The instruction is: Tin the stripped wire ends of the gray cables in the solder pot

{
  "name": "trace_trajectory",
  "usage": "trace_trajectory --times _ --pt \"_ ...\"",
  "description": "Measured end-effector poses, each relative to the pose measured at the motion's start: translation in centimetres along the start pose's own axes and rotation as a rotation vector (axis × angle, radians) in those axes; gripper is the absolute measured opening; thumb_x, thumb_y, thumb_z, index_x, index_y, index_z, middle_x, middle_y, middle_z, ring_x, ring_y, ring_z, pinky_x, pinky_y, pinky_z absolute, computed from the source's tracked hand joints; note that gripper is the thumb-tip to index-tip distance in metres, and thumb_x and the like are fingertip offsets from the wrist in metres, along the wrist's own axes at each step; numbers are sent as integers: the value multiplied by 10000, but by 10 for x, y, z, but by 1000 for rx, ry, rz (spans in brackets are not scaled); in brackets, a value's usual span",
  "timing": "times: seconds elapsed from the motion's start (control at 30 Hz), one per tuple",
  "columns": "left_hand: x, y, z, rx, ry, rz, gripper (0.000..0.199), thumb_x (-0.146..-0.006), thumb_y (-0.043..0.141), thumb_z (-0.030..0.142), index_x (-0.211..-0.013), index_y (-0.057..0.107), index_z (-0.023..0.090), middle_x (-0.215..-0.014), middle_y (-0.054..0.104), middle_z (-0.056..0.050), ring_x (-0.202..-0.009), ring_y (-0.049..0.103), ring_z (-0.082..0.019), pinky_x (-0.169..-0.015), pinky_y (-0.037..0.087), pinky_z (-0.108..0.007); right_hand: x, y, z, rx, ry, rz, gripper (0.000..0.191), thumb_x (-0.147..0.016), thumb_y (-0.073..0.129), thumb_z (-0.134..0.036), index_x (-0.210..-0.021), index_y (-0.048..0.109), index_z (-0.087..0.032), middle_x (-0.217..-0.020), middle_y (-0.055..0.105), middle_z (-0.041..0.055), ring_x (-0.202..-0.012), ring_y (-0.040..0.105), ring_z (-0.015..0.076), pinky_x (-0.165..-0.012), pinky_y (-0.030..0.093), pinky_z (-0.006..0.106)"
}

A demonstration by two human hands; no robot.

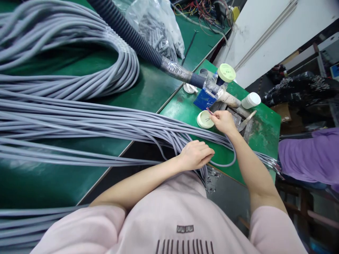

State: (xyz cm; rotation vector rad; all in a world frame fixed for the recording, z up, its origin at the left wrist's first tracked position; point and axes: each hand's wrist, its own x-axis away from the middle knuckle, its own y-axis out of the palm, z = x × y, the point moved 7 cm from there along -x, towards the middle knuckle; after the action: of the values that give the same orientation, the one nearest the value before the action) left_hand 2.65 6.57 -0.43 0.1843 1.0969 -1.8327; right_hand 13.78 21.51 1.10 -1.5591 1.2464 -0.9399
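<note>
Pinching thin wire ends [209, 111] between thumb and fingers just above a white disc [201, 120] right of center, the right hand [224, 121] works at the bench while the left hand [195, 155] rests unclenched on the gray cables [106, 120] across mid-frame.

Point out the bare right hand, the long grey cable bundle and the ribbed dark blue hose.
Bare right hand [224, 121], head view, back of hand.
Long grey cable bundle [79, 118], head view, mid-strands.
Ribbed dark blue hose [132, 37], head view, middle stretch.

Smooth matt cable sheathing [79, 118], probably plastic
</note>
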Motion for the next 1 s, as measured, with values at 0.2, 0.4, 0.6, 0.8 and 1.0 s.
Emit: trace_trajectory --times 0.2,0.4,0.6,0.8,1.0 --pt "1 -3 2 -46 18 51 221 -967 442 284 -922 636 187 -698 625 -11 -657 560 -130 -608 325 -306 6 -17 3 -52 -7 45 262 -796 573 -342 -689 712 -148 -552 581 7 -547 475 134 -541 290 259" --pt "1 -5 3 -42 32 54 193 -960 466 278 -920 633 188 -701 626 0 -653 560 -122 -609 336 -305 34 -53 53 -83 98 130 320 -783 577 -406 -642 682 -139 -480 487 -16 -492 416 117 -502 267 256" --pt "2 -4 3 -21 33 69 167 -950 488 266 -938 635 188 -710 634 1 -668 562 -127 -623 337 -305 45 -58 134 -55 313 238 350 -740 596 -440 -665 723 -122 -478 532 3 -501 467 135 -513 307 260" --pt "2 -4 3 -28 33 79 157 -941 501 255 -922 642 190 -701 628 3 -661 556 -128 -622 334 -303 30 -49 174 -13 392 249 338 -721 622 -434 -663 736 -122 -465 535 7 -523 499 149 -534 333 267" --pt "1 -5 4 -37 41 86 143 -937 509 249 -923 639 190 -697 627 6 -659 555 -129 -615 329 -302 22 -40 182 40 421 202 299 -724 633 -411 -699 756 -140 -485 559 13 -548 528 166 -558 363 273"
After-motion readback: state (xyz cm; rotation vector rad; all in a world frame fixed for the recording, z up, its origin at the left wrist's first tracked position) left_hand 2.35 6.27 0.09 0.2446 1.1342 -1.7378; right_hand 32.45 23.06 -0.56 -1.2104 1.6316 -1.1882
